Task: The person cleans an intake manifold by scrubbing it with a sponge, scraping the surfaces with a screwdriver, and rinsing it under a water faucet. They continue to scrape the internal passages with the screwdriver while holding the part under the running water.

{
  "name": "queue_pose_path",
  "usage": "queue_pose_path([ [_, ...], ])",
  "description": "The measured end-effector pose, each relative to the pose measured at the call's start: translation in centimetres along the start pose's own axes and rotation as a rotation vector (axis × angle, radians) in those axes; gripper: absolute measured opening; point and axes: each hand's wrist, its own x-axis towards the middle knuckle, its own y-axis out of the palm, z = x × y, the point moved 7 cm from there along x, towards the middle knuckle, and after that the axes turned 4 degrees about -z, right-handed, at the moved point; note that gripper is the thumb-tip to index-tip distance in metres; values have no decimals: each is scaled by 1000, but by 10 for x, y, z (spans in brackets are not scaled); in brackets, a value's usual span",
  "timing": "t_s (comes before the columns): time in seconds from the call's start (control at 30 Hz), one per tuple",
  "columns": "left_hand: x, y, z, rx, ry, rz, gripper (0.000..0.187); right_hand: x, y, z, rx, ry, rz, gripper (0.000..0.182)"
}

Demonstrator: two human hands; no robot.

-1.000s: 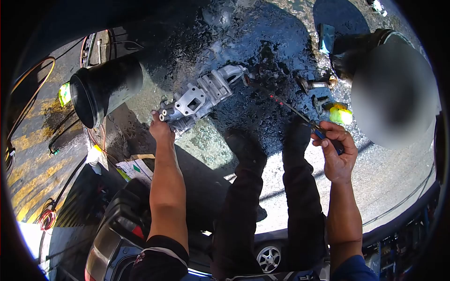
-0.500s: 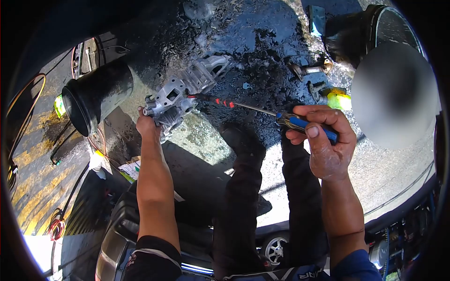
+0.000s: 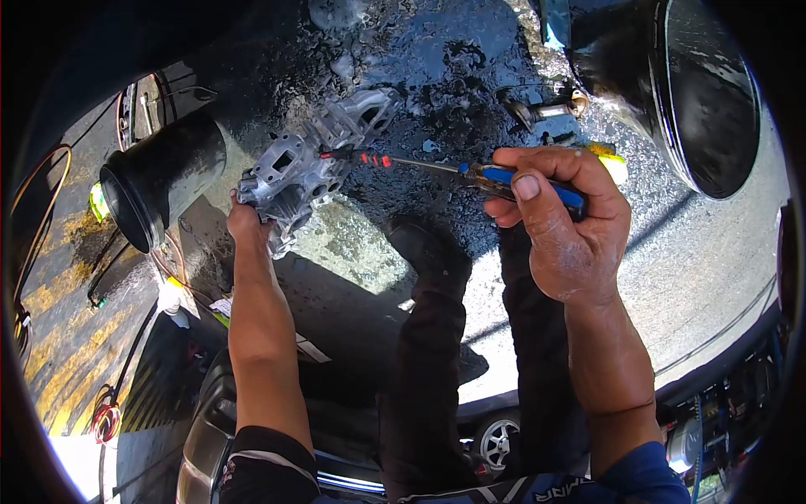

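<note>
My left hand (image 3: pixel 248 220) is closed around the near end of a silver cast-metal engine part (image 3: pixel 290 186), which looks like an intake manifold. It is held out over the wet ground, its openings and bolt holes showing. My right hand (image 3: pixel 579 227) grips the blue-and-black handle of a screwdriver (image 3: pixel 491 172) between thumb and fingers. Its long shaft points left at the metal part, with red and dark bands along the far section. The shaft's far end overlaps the middle of the part in this view.
A black bucket (image 3: pixel 180 172) lies on its side at the left, and a larger black container (image 3: pixel 709 92) at the upper right. A metal pipe piece (image 3: pixel 550 110) is on the wet ground. Hoses and a red wire coil (image 3: pixel 107 422) lie at left. A small wheel (image 3: pixel 497 443) shows below.
The metal part, screwdriver and both hands sit slightly further left and higher, partly because the view has shifted. A blurred round shape at the right is gone from view.
</note>
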Motion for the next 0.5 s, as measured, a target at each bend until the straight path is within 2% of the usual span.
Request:
queue_pose_path([
  [0.1, -15, 5, -8, 88, -8, -93, 52, 1, -5, -8, 10, 2, -2, 15],
  [0.2, 3, -1, 0, -15, 28, 8, 53, -1, -6, -12, 26, 2, -6, 14],
  [0.3, -18, -1, -3, 14, 70, -23, 53, -6, -5, -7, 27, 0, 8, 12],
  [0.33, -20, 0, -1, -66, 77, -15, 52, -8, -5, -5, 20, -5, 12, 11],
  [0.43, -24, -5, 3, -19, 100, -94, 44, -14, -4, 1, -9, -24, 31, 10],
  [0.5, -27, -3, 3, -55, 139, -44, 44, -17, -4, 4, -17, -37, 42, 10],
])
